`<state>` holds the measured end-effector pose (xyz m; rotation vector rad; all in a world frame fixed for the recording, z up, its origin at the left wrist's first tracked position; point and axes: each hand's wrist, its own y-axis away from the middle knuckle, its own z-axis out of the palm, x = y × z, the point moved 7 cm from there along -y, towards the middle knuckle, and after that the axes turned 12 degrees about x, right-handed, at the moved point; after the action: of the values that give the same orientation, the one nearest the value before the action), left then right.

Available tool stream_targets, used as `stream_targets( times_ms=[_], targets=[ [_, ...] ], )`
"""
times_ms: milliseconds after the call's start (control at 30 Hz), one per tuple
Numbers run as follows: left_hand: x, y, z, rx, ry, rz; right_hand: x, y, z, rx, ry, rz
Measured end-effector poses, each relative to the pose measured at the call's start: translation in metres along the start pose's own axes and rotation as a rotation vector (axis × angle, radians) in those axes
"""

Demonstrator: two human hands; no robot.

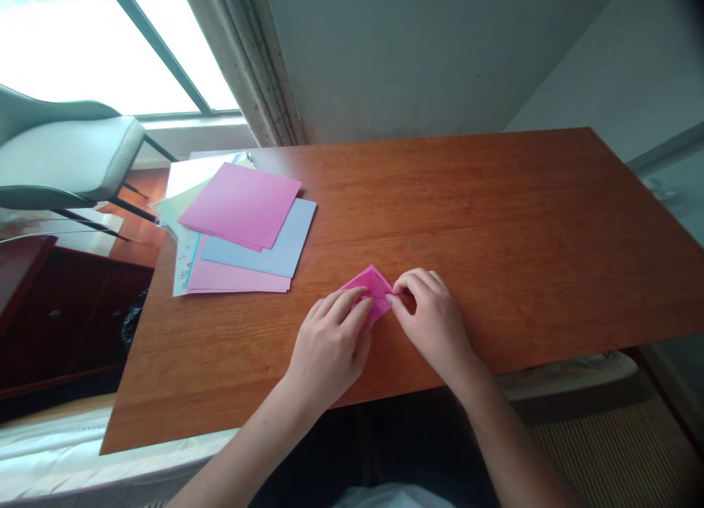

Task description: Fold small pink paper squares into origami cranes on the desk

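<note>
A small piece of folded pink paper (pixel 377 282), roughly diamond-shaped with crease lines across it, is on the wooden table near its front edge. My left hand (pixel 333 339) covers its left side, with the fingers curled over and pressing on it. The thumb and forefinger of my right hand (pixel 429 310) pinch its right corner. The paper's left part is mostly hidden under my left fingers.
Sheets of pink (pixel 242 204), blue-grey (pixel 297 233) and pale paper lie in an overlapping pile at the table's left end. The brown wooden table (pixel 495 222) reaches to the wall. A chair (pixel 66 152) stands left by the window, near a curtain (pixel 247 61).
</note>
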<state>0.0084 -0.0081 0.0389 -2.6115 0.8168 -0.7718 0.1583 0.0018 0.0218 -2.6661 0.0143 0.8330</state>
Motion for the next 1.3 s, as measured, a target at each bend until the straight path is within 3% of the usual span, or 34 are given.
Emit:
stream_targets(
  times_ms=[267,467,767,933,1100,1300],
  targets=[
    [-0.009,0.003,-0.005,0.103,0.189,-0.180,-0.003,0.006,-0.004,0.049,-0.056,0.032],
    [-0.010,0.003,-0.007,0.122,0.181,-0.192,-0.003,0.004,-0.008,0.101,-0.179,0.067],
    [-0.010,0.001,-0.006,0.092,0.223,-0.232,-0.013,0.003,-0.007,0.111,-0.090,-0.010],
    [-0.013,-0.004,-0.012,0.137,0.276,-0.385,-0.029,0.008,-0.016,0.188,-0.218,-0.010],
    [-0.014,-0.007,-0.012,0.151,0.539,-0.569,-0.049,0.020,-0.019,0.275,-0.279,-0.111],
    [-0.015,-0.005,0.000,0.157,0.951,-0.792,-0.063,0.032,-0.013,0.148,-0.493,-0.175]
  ],
)
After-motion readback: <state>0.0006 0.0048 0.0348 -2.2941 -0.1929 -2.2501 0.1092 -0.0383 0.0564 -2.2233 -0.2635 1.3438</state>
